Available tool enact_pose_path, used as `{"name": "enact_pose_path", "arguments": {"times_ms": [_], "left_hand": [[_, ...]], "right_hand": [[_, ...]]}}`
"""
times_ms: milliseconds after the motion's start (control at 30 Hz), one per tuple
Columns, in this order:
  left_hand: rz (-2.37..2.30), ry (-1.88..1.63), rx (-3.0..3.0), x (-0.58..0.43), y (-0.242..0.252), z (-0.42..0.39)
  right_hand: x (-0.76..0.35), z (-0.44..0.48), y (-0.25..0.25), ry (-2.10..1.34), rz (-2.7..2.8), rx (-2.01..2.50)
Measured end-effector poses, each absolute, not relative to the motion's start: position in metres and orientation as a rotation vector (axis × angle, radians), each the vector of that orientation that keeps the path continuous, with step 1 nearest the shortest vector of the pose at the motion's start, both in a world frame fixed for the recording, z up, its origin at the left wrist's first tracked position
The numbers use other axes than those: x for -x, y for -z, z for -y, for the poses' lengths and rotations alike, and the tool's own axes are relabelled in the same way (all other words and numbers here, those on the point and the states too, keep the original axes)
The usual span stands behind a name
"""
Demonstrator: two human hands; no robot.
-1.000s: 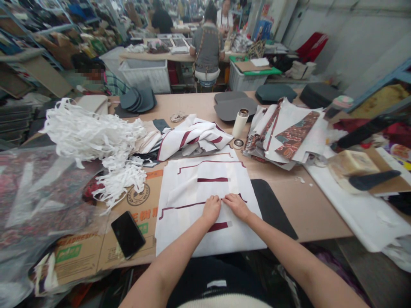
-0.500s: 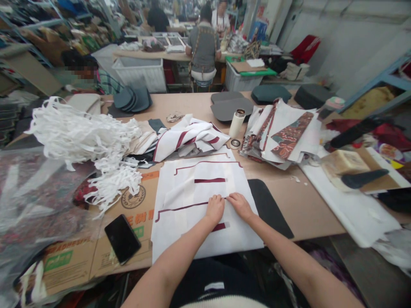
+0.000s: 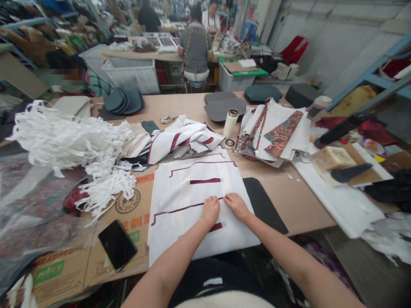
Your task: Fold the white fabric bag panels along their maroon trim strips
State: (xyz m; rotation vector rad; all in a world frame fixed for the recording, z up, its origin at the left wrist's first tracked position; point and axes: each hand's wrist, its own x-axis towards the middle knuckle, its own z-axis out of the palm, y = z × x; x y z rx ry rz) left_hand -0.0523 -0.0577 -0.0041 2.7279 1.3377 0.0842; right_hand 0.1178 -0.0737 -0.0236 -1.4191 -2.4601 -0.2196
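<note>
Our left hand and right hand rest open on the white cloth with red stripes, on the table.

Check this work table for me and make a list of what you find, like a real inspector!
surface: wooden table, with flattened cardboard on it
job's things: white cloth with dark red strips
grips: left hand and right hand lie open on the cloth
clutter: white strap pile, phone, clear plastic, patterned cloth stack
cables: nothing seen
surroundings: seated co-worker at another table, white bin, crowded shelves
</note>
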Motion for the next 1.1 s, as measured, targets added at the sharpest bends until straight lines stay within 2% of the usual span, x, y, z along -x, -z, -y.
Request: {"name": "enact_pose_path", "arguments": {"times_ms": [233, 433, 833, 1100], "left_hand": [[-1.337, -0.033, -2.616, 0.045, -0.002, 0.048], [-1.355, -0.077, -2.437, 0.016, -0.005, 0.028], [-1.361, -0.003, -2.53, -0.02, -0.005, 0.018], [-1.244, -0.014, -2.59, -0.018, 0.0, 0.017]], "right_hand": [[-0.143, 0.07, 0.032, -0.008, 1.962, 1.841], [-0.145, 0.064, 0.04, -0.33, 1.71, 1.939], [-0.146, 0.048, 0.023, -0.597, 1.739, 2.032], [-0.139, 0.051, 0.015, -0.643, 1.614, 2.092]]}}
